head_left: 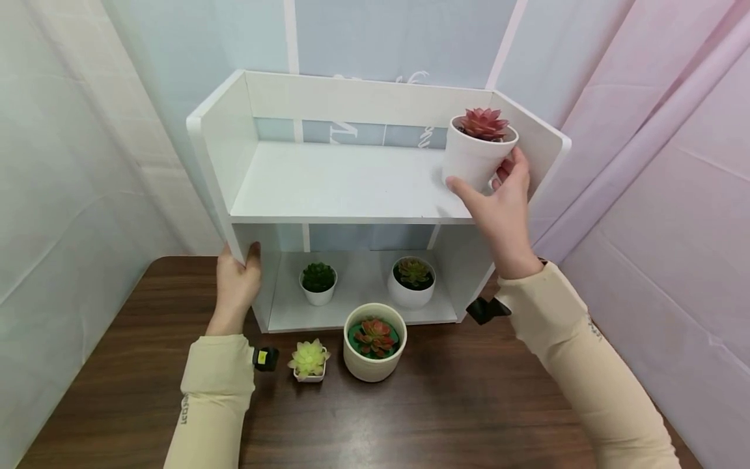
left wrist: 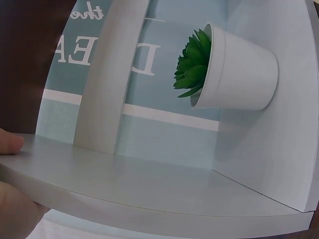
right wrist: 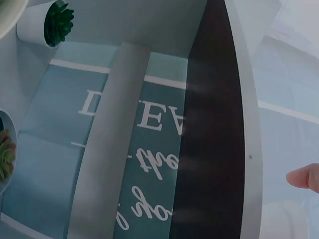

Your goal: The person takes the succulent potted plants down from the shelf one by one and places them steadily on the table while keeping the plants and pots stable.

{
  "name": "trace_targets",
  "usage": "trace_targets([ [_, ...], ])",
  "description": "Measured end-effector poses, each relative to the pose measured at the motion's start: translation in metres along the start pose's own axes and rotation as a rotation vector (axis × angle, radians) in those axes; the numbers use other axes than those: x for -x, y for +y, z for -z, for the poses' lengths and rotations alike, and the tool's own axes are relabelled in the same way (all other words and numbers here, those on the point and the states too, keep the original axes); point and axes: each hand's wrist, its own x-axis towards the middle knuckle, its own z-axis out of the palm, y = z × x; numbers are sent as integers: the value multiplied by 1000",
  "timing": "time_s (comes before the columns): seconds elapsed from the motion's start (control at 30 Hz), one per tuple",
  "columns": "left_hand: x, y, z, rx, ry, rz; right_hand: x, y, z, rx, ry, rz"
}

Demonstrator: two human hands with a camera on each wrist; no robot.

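Note:
My right hand (head_left: 505,212) grips a white pot with a red succulent (head_left: 476,153) at the right end of the upper board of a white two-tier shelf (head_left: 346,179). Whether the pot's base touches the board cannot be told. In the right wrist view only the thumb (right wrist: 305,178) shows beside a pale, washed-out pot. My left hand (head_left: 236,283) holds the shelf's left side panel, thumb inside and fingers outside. On the lower board stand a small white pot with a green succulent (head_left: 318,283) and a rounder white pot with a green-reddish succulent (head_left: 412,282).
In front of the shelf, on the dark wooden table (head_left: 445,404), are a cream pot with a red-green succulent (head_left: 374,342) and a small yellow-green succulent in a square pot (head_left: 308,361). Pale curtains (head_left: 662,215) hang at both sides, and a printed blue-grey backdrop (head_left: 398,39) hangs behind.

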Motion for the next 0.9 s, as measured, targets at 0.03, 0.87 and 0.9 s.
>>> trace_targets([
  [0.03, 0, 0, 0, 0, 1, -3, -3, -1, -1, 3, -8, -5],
  [0.87, 0, -4, -4, 10, -14, -10, -45, 4, -18, 21, 88, -64],
  [0.9, -1, -4, -4, 10, -14, -10, -46, 5, -19, 21, 96, -60],
])
